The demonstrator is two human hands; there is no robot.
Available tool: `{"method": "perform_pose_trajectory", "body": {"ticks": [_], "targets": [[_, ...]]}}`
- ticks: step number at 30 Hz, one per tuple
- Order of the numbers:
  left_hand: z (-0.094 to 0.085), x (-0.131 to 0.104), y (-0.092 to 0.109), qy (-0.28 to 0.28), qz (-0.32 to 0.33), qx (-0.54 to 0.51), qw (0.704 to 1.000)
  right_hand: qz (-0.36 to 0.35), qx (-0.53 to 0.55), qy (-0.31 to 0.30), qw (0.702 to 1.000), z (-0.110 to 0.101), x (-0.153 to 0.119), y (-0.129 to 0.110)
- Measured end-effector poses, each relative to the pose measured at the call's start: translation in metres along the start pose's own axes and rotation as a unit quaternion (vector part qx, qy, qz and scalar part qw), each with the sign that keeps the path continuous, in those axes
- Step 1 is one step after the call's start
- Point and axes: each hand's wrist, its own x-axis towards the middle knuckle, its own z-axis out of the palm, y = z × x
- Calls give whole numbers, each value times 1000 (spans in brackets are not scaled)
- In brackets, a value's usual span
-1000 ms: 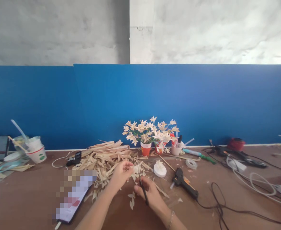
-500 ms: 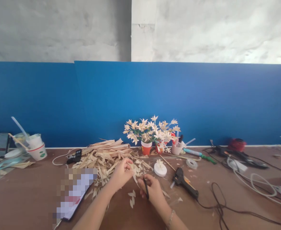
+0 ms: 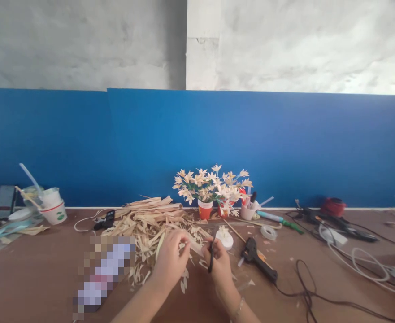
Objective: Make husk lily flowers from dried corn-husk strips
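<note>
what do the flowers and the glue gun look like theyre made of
The flowers look like dried husk or leaf, perhaps paper: pale, fairly matte, with thin pointed petals. The glue gun has a mostly black, rigid-looking moulded body, probably plastic.

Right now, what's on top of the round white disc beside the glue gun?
A pale, petalled piece sits on the white disc. The right hand covers part of the near edge; I can't see there.
</note>
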Motion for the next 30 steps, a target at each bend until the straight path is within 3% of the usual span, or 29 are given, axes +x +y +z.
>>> {"method": "perform_pose_trajectory", "body": {"ticks": [2, 4, 6, 7, 9, 11, 13, 18, 23, 26, 30], "targets": [[6, -8, -3, 31, -87, -42, 995, 16, 0, 22, 1000, -1, 0, -3], [15, -14, -6, 17, -194, -143, 970, 22, 11, 24, 999, 1, -2, -3], [24, -19, -9, -19, -303, -285, 909, 20, 32, 8, 999, 4, -4, -2], [28, -20, -9, -46, -331, -351, 875, 18, 42, -5, 999, 5, -5, -1], [33, -22, -10, -48, -371, -431, 821, 19, 58, -41, 997, 8, -7, 1], [34, -23, -11, -27, -392, -467, 792, 32, 70, -73, 994, 10, -8, 2], [33, -24, -13, -17, -394, -469, 791, 54, 82, -89, 991, 9, -9, 1], [34, -23, -23, -47, -352, -407, 841, 110, 111, -90, 984, 8, -12, -7], [31, -23, -24, -28, -361, -395, 845, 108, 87, -105, 985, 9, -14, -14], [22, -21, -21, 26, -359, -421, 833, 113, 24, -177, 978, 8, -14, -14], [13, -17, -20, 89, -366, -440, 815, 149, -53, -308, 938, 7, -19, -12]]}}
